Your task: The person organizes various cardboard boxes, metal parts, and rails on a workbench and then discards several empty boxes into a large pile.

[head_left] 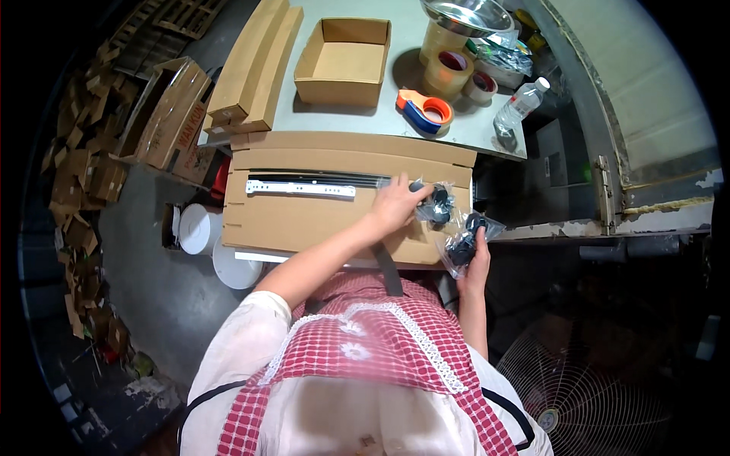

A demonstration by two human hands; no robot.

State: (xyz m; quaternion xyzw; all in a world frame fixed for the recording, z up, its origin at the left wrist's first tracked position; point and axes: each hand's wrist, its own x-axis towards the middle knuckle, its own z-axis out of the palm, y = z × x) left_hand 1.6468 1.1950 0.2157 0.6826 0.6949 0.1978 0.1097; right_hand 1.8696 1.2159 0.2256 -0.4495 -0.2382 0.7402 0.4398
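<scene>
An opened-out cardboard box (304,224) lies in front of me, holding long black metal rails (285,175) and a shorter white slotted rail (300,188) along its far side. My left hand (394,204) is over the right end of the rails, its fingers closed on the near-left edge of a clear plastic bag of black parts (439,205). What exactly those parts are does not show through the film. At the box's right edge, my right hand (474,266) grips a second clear bag of black parts (461,247).
On the table (274,95) beyond stand an open cardboard tray (346,64), long cartons (251,68), an orange-and-blue tape dispenser (426,112), tape rolls (447,72), a metal bowl (468,15) and a water bottle (523,106). A fan (582,387) is at my lower right.
</scene>
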